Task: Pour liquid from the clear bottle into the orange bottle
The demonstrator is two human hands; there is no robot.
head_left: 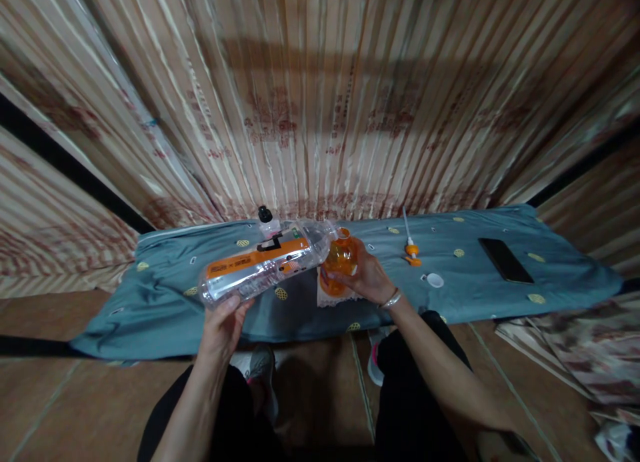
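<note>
Dim light, soft blur, stretched edges.

- Orange label [233,267] on the clear bottle [265,262] in the left grip [226,321]: dark lettering just above the grip, too small to read; a bold black mark [270,243] farther toward the neck, no certain letter.
- Curtain [300,75] beyond the grip: red printed characters, too blurred to read.

The large clear plastic bottle [260,265], with a ribbed lower body and an orange label bearing dark print, is held tipped well over on its side, base to the left and neck to the right. Its uncapped mouth is at the open top of the small translucent orange bottle [344,255], which stands roughly upright; whether the rims touch is unclear.
</note>
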